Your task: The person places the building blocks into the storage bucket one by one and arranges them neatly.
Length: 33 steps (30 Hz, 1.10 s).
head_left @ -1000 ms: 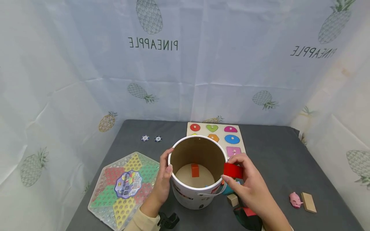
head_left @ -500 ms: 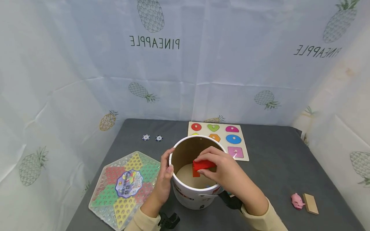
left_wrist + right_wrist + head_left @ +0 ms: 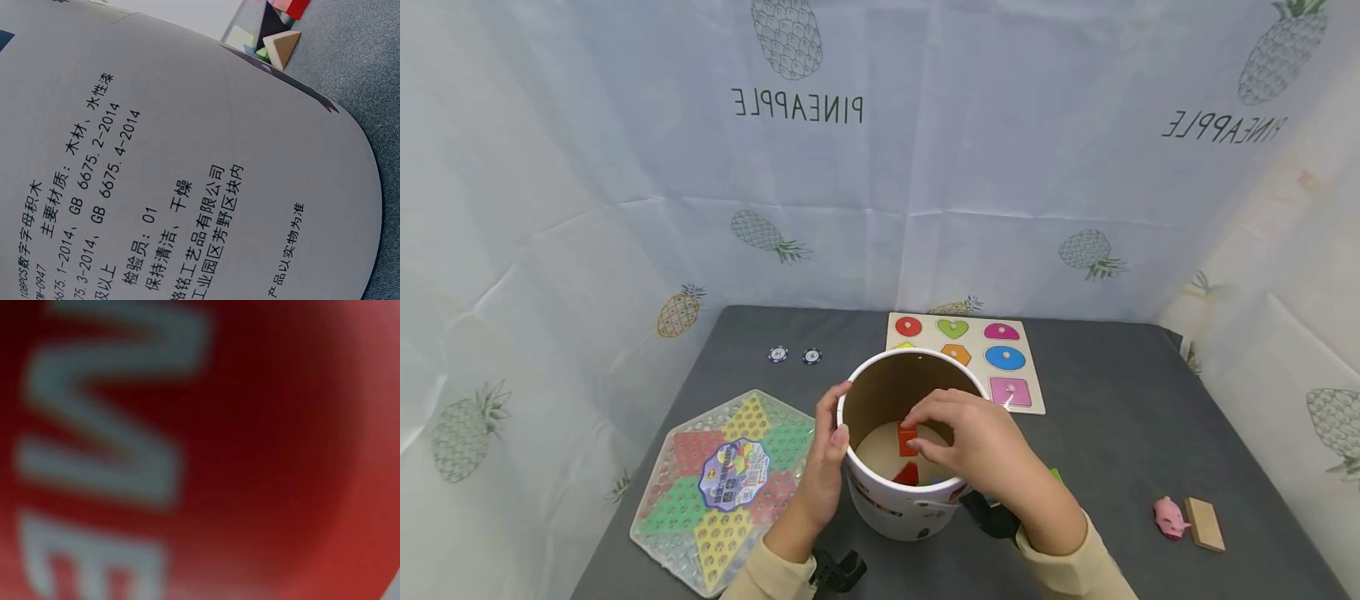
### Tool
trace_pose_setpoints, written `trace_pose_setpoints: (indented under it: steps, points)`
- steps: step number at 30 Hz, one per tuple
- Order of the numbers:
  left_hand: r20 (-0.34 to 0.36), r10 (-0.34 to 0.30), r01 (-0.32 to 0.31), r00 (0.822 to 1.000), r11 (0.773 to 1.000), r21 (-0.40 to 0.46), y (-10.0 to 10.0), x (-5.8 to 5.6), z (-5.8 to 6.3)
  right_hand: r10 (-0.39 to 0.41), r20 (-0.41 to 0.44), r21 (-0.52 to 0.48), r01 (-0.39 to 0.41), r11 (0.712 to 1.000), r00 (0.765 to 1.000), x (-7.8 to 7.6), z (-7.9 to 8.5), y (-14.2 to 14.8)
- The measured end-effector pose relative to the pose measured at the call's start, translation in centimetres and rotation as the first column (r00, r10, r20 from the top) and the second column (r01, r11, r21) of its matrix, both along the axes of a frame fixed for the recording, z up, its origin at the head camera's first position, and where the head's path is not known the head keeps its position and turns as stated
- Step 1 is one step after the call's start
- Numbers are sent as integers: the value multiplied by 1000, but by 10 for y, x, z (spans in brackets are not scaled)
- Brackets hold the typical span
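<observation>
A white bucket [image 3: 895, 505] stands upright on the table in the head view, its mouth facing up. My left hand [image 3: 822, 467] holds its left side near the rim. Over the bucket's mouth is my right hand [image 3: 973, 429], thumb and fingers apart with nothing between them. On the bucket floor lie an orange-red block [image 3: 907, 442] and a dark red block [image 3: 907, 475]. The left wrist view is filled by the bucket wall [image 3: 187, 156] with printed text. A blurred red surface [image 3: 262, 425] with white letters fills the right wrist view.
A hexagonal Chinese checkers board [image 3: 752, 417] lies left of the bucket. Behind it are two poker chips [image 3: 794, 356]. A shape puzzle board [image 3: 1022, 385] lies behind the bucket. A pink pig figure [image 3: 1169, 518] and a wooden block [image 3: 1206, 525] lie right. Loose blocks [image 3: 281, 49] lie beside the bucket.
My right hand moved left from beside the rim into the bucket's mouth and let go of the red block, which now lies inside. My left hand stayed on the bucket.
</observation>
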<state>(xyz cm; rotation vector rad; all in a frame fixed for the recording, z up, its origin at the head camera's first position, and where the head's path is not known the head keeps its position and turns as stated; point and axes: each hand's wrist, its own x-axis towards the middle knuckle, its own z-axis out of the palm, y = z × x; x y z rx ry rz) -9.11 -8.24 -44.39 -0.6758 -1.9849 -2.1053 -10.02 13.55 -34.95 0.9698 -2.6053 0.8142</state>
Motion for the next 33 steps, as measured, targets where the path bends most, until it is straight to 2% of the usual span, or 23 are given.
trace_pose_setpoints:
  steps: [2, 4, 6, 8, 10, 12, 14, 16, 17, 20, 22, 23, 25, 27, 31, 33]
  points:
    - [-7, 1, -1, 1000, 1000, 7, 0, -1, -1, 24, -6, -55, -24, 998, 1000, 0, -1, 2]
    - [-17, 4, -4, 1000, 1000, 16, 1, 0, -2, 51, -41, -154, -56, 987, 998, 2, -5, 6]
    - [-28, 6, -5, 1000, 1000, 27, 0, 0, -3, 47, -115, -268, -77, 960, 992, 5, -9, 13]
    - [-35, 7, -6, 999, 999, 34, 0, 0, -4, 1, -188, -376, -73, 924, 982, 11, -14, 25]
    - [-36, 7, -5, 999, 999, 36, 0, 1, -5, -100, -205, -438, 0, 899, 974, 18, -20, 42]
    - [-39, 3, -2, 999, 999, 38, 1, 0, -4, -201, -141, -435, 122, 892, 969, 26, -29, 63]
    - [-32, 3, -2, 999, 999, 35, 1, 0, -3, -298, 1, -341, 280, 897, 955, 33, -41, 87]
    - [-34, 1, 0, 999, 999, 34, 2, -1, -3, -381, 149, -155, 402, 902, 912, 38, -58, 112]
    - [-33, 3, -1, 999, 999, 34, 2, -1, -3, -413, 222, -54, 434, 899, 883, 40, -67, 123]
    - [-36, 6, -5, 999, 1000, 27, 2, -1, -2, -492, 401, 208, 446, 871, 773, 46, -95, 152]
    - [-40, 5, -4, 999, 1000, 24, 2, -1, -2, -516, 481, 286, 430, 856, 708, 52, -114, 164]
    - [-41, 4, -3, 999, 1000, 22, 2, -1, -2, -524, 508, 304, 427, 852, 684, 55, -122, 168]
    - [-49, 4, -3, 999, 1000, 16, 2, -2, -2, -530, 535, 297, 441, 847, 658, 61, -136, 173]
    - [-54, 2, -1, 999, 1000, 16, 2, -2, -1, -533, 544, 273, 463, 843, 648, 65, -145, 176]
    - [-53, -5, 6, 999, 1000, 18, 1, -3, -2, -529, 553, 248, 479, 842, 644, 71, -152, 181]
    - [-53, -8, 10, 999, 1000, 20, 1, -3, -1, -508, 561, 242, 458, 856, 654, 73, -153, 183]
